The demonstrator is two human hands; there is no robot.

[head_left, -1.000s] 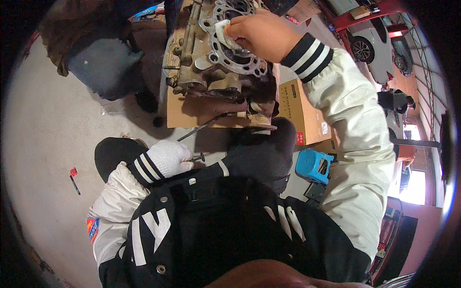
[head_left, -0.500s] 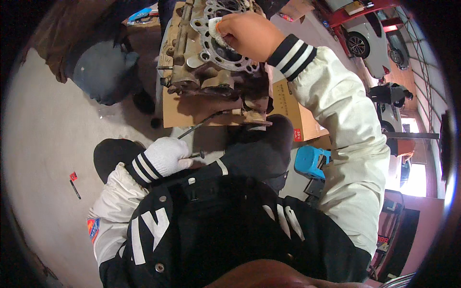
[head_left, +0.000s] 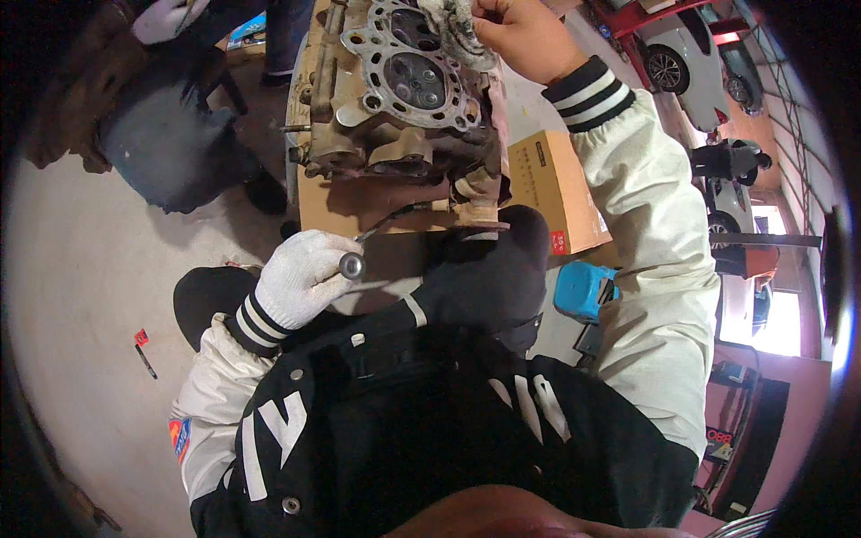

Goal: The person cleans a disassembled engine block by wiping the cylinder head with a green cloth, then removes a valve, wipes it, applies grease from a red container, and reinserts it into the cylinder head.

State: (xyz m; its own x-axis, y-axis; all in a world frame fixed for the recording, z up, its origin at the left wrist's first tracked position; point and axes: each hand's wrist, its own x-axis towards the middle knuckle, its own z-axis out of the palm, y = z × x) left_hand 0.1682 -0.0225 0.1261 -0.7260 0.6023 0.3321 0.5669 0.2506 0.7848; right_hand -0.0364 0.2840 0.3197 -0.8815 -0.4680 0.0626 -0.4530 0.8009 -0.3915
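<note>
My left hand point(head_left: 300, 278), in a white knit glove, is closed low in front of my lap. It holds what looks like an engine valve point(head_left: 352, 265), its round metal end facing up and the rest hidden by the glove. Bare-skinned, my right hand point(head_left: 529, 38) grips a dirty grey-white rag point(head_left: 462, 36) at the upper right of a cylinder head point(head_left: 404, 148). The rag covers part of the flat face. Below it, one round combustion chamber point(head_left: 415, 81) with shiny discs lies uncovered. A thin dark cable or rod point(head_left: 395, 215) runs from the cylinder head's near end toward the glove.
Under the cylinder head lies cardboard point(head_left: 336, 211). A cardboard box point(head_left: 560, 193) and a blue stool point(head_left: 583, 291) stand to the right. On the left a person point(head_left: 166, 134) sits close by, a white glove point(head_left: 169, 20) showing. Cars point(head_left: 673, 67) stand farther right.
My right hand has moved right and up with the rag, uncovering the near chamber. My left hand has risen slightly, turning the valve's round end upward.
</note>
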